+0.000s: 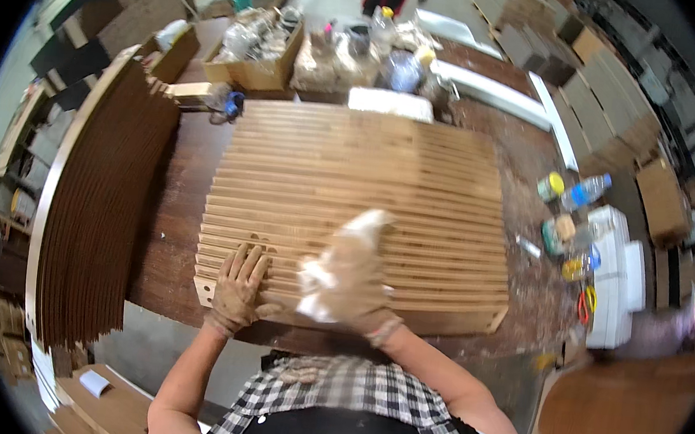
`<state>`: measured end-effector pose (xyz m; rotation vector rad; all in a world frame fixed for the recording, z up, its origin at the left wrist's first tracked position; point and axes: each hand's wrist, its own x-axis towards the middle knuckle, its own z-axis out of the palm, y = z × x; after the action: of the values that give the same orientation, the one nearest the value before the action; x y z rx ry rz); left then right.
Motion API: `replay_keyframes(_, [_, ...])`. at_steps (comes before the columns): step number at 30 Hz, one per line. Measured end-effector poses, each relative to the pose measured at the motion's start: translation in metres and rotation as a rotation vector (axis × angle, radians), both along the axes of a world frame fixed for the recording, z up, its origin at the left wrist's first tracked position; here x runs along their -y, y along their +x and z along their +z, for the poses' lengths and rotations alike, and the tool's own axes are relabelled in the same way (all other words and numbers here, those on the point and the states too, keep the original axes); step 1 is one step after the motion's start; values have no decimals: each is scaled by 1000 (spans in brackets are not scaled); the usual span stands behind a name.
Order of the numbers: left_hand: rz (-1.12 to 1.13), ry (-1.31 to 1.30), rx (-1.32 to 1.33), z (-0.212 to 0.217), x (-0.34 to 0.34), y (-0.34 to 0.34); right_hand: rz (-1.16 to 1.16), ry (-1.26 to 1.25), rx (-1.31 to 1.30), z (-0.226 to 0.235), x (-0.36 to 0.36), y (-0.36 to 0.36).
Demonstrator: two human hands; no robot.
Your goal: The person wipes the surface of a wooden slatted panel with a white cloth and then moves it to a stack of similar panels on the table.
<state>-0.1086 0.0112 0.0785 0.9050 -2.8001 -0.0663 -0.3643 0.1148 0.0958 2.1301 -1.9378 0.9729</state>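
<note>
A wide spread of overlapping light-brown cardboard sheets covers the middle of a dark wooden table. My left hand, in a tan work glove, lies flat with fingers spread on the near left corner of the sheets. My right hand, also gloved and blurred by motion, is closed on a white cloth held over the near sheets. Both forearms come in from the lower edge over a checked shirt and dark apron.
A tall fanned stack of dark-brown boards stands along the table's left. Cardboard boxes with bags and bottles crowd the far edge. Small jars and a plastic bottle sit at right beside white blocks. More board stacks line the far right.
</note>
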Motion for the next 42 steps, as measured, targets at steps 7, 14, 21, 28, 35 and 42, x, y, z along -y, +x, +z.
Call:
replay_keyframes(7, [-60,16,59,-14,5,8,-162,389,49,-5,-19,-1])
replay_keyframes(14, [-104,-2,35,-14,9,5,-1139,107,-50,-36,-211,-232])
replay_keyframes(21, [-63,12,67,-11,11,12,-532,25,460,36,-80,-114])
replay_keyframes(28, [-32,76,53,-4,6,6,-376,63,-141,-22,-13,-74])
replay_keyframes(35, [-49,134,44,2,12,0,156,245,27,-9,98,45])
replay_keyframes(42, [-50,145,40,2,12,8,-701,290,744,25,2,-163])
